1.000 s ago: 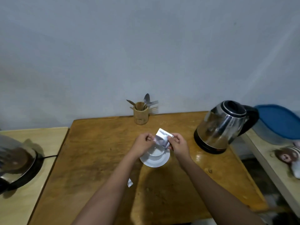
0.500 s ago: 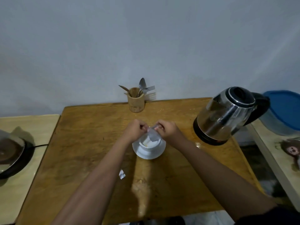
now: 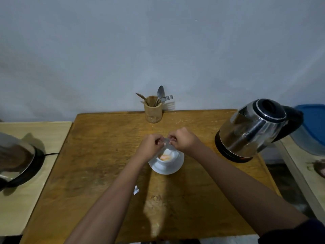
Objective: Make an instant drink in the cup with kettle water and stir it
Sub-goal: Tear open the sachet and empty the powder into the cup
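Wooden table (image 3: 98, 155) against a plain wall: both hands, left (image 3: 149, 147) and right (image 3: 184, 140), pinch a sachet (image 3: 167, 144) between them. Directly beneath that grip sits the cup (image 3: 169, 158) on its saucer (image 3: 158, 167), orange powder inside; kettle (image 3: 253, 129) stands off to its right.

A wooden utensil holder (image 3: 153, 109) stands at the far edge of the brown bench (image 3: 98, 155), against the pale wall (image 3: 158, 41), holding a fork (image 3: 168, 98) and spoons. A small torn scrap of foil (image 3: 136, 189) lies on the bench nearer the front. On a lighter bench (image 3: 21, 199) to the left sits a dark round appliance (image 3: 17, 159) with a black cord (image 3: 51, 154). At the right edge is a container with a blue lid (image 3: 313, 115).
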Demonstrator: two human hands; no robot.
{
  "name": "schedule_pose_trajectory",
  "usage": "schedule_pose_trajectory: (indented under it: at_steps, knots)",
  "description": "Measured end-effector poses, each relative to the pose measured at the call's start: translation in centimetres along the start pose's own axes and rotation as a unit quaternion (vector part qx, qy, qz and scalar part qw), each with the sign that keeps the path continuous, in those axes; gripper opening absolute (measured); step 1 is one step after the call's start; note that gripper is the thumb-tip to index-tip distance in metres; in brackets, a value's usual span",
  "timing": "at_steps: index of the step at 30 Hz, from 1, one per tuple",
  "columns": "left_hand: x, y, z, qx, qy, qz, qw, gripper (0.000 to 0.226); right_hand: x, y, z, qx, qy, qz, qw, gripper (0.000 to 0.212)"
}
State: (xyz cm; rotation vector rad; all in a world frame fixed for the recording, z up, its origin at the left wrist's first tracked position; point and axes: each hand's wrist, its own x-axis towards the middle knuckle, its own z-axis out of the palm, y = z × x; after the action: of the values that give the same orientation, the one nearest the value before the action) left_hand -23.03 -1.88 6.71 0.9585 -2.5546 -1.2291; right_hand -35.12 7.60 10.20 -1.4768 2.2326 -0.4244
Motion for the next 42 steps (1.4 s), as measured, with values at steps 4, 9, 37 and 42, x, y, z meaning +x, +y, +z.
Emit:
schedule_pose_trajectory:
  at_steps: [4,9,37,42]
  knots:
    - [-0.2,-0.5,-0.7,-0.002,0.017,-0.016,1.000,0.008,0.4,-0.3,-0.2,0.015,0.003,0.003,1.000,0.018]
    - [-0.7,-0.2,-0.9,-0.009,0.018,-0.025,0.999,0.011,0.3,-0.5,-0.4,0.036,0.003,0.006,0.999,0.019]
    - [-1.4,1.7,-2.3,0.110,0.011,0.031,0.993,0.015,-0.2,-2.9,-0.6,-0.102,-0.048,0.052,0.992,0.021]
    - [-1.2,1.8,-2.4,0.109,0.021,0.018,0.994,0.017,0.0,-2.6,-0.8,-0.053,-0.068,0.057,0.995,0.021]
